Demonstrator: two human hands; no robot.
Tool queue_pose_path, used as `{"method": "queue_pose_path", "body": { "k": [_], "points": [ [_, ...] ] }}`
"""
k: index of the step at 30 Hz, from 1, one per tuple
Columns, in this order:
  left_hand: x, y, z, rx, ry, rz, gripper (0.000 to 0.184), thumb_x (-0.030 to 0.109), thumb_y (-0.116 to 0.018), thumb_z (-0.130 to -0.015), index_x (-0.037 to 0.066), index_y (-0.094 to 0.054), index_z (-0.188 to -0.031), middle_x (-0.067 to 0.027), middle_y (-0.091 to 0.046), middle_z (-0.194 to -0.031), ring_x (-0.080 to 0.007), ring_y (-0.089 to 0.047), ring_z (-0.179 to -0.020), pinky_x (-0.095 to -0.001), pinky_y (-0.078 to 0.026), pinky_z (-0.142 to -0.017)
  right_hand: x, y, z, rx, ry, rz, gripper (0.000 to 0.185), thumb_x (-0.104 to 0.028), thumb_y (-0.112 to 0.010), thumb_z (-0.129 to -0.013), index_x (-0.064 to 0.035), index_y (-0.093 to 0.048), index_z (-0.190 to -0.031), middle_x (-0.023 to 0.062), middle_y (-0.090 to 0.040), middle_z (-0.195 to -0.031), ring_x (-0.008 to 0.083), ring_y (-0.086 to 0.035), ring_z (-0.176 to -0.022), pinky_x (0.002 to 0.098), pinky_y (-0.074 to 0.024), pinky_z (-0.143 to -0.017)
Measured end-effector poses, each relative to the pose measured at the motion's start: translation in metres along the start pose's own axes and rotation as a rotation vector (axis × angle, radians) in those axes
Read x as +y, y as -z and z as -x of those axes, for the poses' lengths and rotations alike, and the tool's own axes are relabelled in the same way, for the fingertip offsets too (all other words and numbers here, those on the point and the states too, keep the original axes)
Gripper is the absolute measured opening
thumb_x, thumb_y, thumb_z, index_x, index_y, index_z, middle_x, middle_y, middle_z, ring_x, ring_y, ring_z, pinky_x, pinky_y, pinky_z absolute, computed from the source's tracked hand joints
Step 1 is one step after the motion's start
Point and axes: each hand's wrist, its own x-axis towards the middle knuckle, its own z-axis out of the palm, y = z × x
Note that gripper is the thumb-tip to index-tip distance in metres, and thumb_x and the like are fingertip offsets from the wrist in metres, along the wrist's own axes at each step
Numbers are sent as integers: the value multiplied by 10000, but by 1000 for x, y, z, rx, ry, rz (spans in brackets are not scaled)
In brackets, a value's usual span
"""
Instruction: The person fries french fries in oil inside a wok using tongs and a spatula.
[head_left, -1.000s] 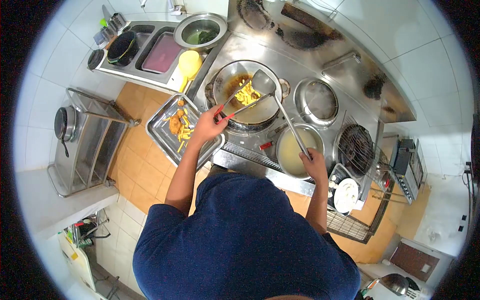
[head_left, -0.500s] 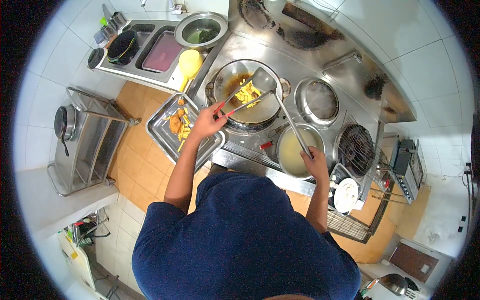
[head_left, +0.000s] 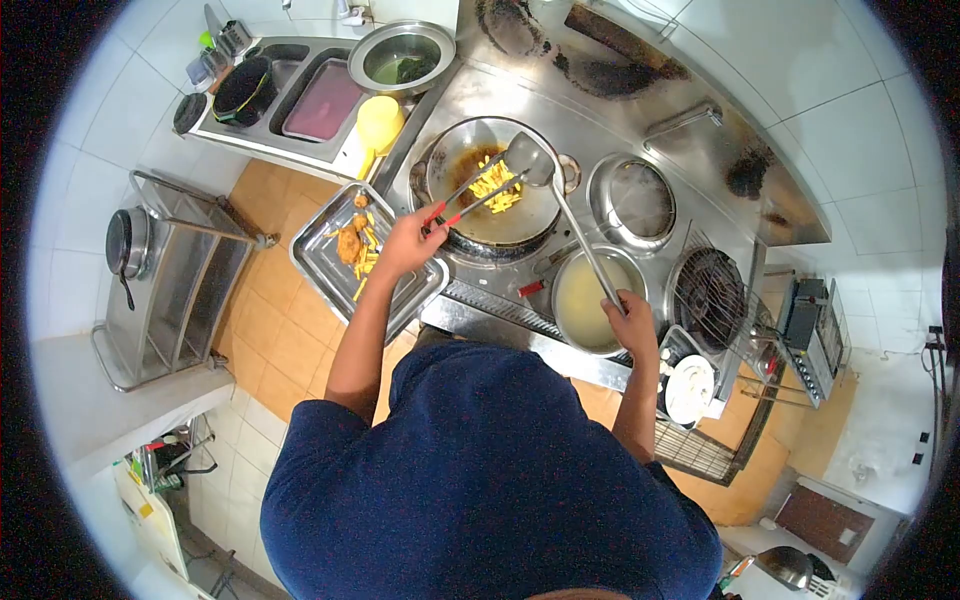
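Observation:
My left hand (head_left: 405, 247) is closed around red-handled tongs (head_left: 453, 219), whose metal arms reach over the wok (head_left: 530, 227). Yellow fries (head_left: 495, 188) lie in a heap near the tong tips, above brownish oil. My right hand (head_left: 629, 322) grips the far end of a long-handled wok ladle (head_left: 583, 243). The ladle's bowl is at the wok's upper right, beside the fries. Whether the tongs touch the ladle or any fries is hard to make out. Below my left forearm, a metal tray (head_left: 318, 285) holds fried pieces (head_left: 349, 246) and more fries.
A pot of pale liquid (head_left: 592, 305) sits under my right hand's side. Farther right are a lidded round pot (head_left: 640, 205) and a grated burner (head_left: 710, 295). A yellow scoop (head_left: 380, 124) and a basin (head_left: 405, 55) stand by the sinks at upper left.
The tong arms have drawn closer together, their tips pulling in toward the fries. My left hand has shifted slightly; the ladle stays almost in place.

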Motion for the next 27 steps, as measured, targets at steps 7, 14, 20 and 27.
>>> {"method": "queue_pose_path", "body": {
  "k": [7, 14, 20, 27],
  "points": [
    [-2, 1, -1, 32, 5, -9, 479, 192, -643, -845, -20, -594, -1273, -164, -661, -813, -229, -636, -721, -354, -509, -697, -7, 6, 1, -10, -50, 56, 272, -226, -678, -865, 42, -632, -856, 207, -593, -708, 304, -568, -616, 419, -448, -613],
    [-12, 2, 1, 38, -28, -15, 462, 183, -634, -847, -6, -604, -1268, -185, -682, -871, -244, -640, -741, -351, -511, -719, -1, 4, 3, 12, 3, 22, 286, -232, -679, -860, 51, -634, -871, 238, -622, -785, 350, -628, -712, 424, -470, -679],
    [-12, 1, 4, 76, -42, -13, 437, 172, -618, -858, -7, -611, -1257, -206, -689, -905, -240, -651, -749, -346, -515, -725, 2, 2, 3, 8, -21, 20, 291, -240, -687, -853, 47, -647, -874, 234, -624, -760, 363, -624, -693, 429, -471, -666],
    [-12, 3, 8, 80, -5, -56, 409, 201, -601, -869, 21, -636, -1234, -233, -696, -954, -288, -692, -798, -361, -528, -755, -1, 2, 4, 29, -13, 35, 288, -244, -695, -847, 39, -661, -884, 233, -633, -748, 365, -640, -690, 432, -478, -654]
  ]
}}
